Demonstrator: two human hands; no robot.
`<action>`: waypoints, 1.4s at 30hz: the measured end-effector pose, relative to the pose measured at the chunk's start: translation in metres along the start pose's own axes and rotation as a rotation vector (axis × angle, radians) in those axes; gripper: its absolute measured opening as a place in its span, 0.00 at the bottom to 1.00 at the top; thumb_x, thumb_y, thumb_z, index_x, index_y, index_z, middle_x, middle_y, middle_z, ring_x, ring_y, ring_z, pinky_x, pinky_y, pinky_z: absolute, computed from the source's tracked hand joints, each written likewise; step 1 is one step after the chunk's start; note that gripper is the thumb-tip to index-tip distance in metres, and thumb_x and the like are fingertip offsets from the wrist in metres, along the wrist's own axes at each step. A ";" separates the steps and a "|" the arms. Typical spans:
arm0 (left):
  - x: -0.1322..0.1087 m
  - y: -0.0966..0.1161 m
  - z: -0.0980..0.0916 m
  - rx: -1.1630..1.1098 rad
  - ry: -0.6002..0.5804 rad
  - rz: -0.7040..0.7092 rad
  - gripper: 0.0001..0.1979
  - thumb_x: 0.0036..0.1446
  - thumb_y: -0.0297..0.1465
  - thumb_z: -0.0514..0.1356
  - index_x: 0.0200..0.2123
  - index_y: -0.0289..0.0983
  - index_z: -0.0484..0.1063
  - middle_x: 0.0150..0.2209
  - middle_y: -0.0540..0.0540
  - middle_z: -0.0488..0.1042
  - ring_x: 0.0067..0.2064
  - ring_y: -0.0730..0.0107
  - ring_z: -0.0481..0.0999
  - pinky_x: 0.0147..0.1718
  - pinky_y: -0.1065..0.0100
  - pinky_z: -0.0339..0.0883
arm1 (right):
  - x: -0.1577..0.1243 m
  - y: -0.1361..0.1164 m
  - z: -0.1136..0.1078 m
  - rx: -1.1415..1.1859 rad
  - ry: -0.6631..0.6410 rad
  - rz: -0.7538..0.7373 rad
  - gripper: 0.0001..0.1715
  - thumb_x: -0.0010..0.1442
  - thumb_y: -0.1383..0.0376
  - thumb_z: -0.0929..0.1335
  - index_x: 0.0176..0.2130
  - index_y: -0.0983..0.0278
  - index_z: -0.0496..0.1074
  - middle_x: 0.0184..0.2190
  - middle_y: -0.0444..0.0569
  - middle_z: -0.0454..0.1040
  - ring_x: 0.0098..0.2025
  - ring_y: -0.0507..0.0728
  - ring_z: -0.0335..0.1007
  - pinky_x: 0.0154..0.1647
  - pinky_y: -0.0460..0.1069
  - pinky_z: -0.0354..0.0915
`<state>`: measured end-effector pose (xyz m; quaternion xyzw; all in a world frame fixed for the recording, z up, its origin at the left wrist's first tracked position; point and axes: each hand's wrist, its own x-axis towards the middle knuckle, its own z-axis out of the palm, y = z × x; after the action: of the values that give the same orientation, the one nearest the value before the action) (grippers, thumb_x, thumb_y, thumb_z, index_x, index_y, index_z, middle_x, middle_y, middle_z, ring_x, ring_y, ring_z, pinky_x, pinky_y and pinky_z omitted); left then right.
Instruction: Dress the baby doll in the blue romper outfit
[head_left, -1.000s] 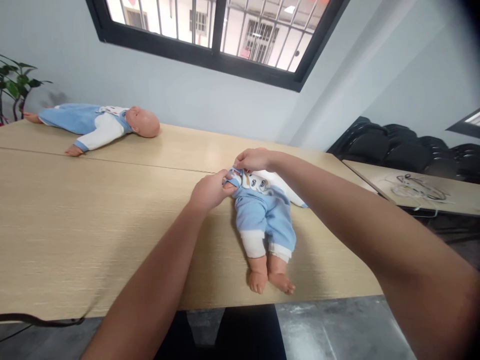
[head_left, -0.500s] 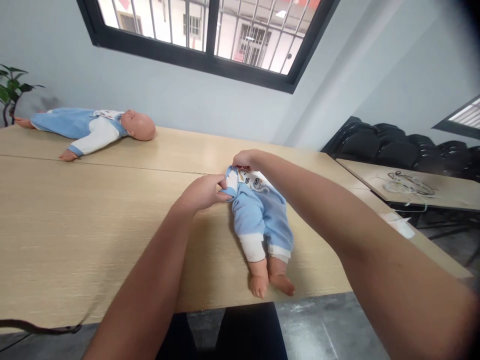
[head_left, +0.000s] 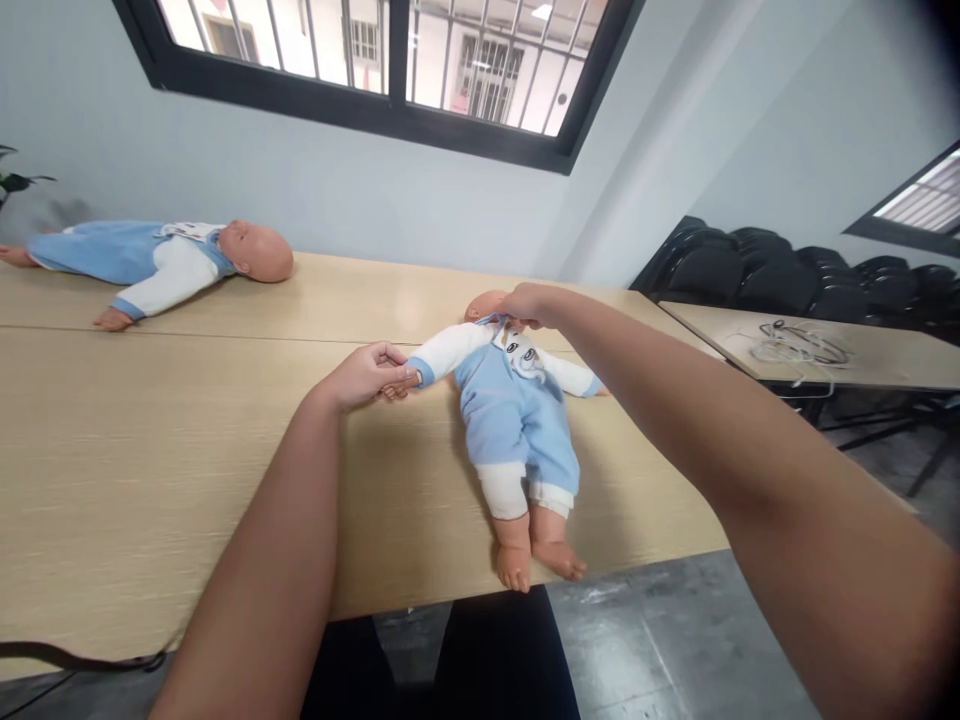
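Note:
A baby doll (head_left: 513,420) in a blue romper with white sleeves lies on its back on the wooden table (head_left: 150,440), feet at the near edge. My left hand (head_left: 365,372) is closed on the doll's hand and holds its arm stretched out to the left. My right hand (head_left: 526,303) is pinched on the romper's collar, just below the doll's partly hidden head.
A second, similarly dressed doll (head_left: 154,262) lies at the table's far left by the wall. Another table (head_left: 817,350) with tangled cables stands to the right, and black chairs (head_left: 757,270) are stacked behind it. A dark cord (head_left: 75,657) lies at the near left edge.
The doll's sleeve has come out and its arm is now stretched left, held by my left hand. My right hand has shifted up to the collar. The head has come into view.

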<state>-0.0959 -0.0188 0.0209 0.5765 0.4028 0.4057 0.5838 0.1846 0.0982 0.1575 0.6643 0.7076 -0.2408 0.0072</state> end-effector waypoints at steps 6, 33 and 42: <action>0.015 -0.029 -0.012 -0.018 0.107 -0.008 0.25 0.54 0.46 0.74 0.45 0.36 0.71 0.30 0.44 0.80 0.30 0.66 0.80 0.23 0.72 0.62 | -0.010 0.026 0.003 0.274 -0.049 0.136 0.15 0.65 0.61 0.73 0.32 0.61 0.64 0.23 0.41 0.58 0.23 0.50 0.47 0.25 0.48 0.47; 0.024 -0.007 0.034 1.005 0.459 0.283 0.17 0.65 0.41 0.57 0.49 0.37 0.76 0.53 0.37 0.80 0.57 0.47 0.75 0.60 0.49 0.68 | -0.044 0.288 0.081 -0.114 0.543 -0.333 0.32 0.68 0.48 0.64 0.57 0.67 0.76 0.56 0.63 0.78 0.57 0.70 0.73 0.61 0.61 0.65; 0.096 0.072 0.137 1.127 0.115 0.489 0.16 0.67 0.32 0.55 0.51 0.42 0.80 0.52 0.41 0.81 0.56 0.48 0.76 0.59 0.51 0.66 | -0.052 0.306 0.076 0.178 0.479 -0.304 0.25 0.61 0.47 0.72 0.45 0.64 0.78 0.36 0.52 0.78 0.38 0.62 0.72 0.43 0.55 0.67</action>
<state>0.0649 0.0239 0.0937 0.8491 0.4424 0.2830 0.0565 0.4562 0.0230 0.0065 0.5866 0.7566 -0.1369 -0.2544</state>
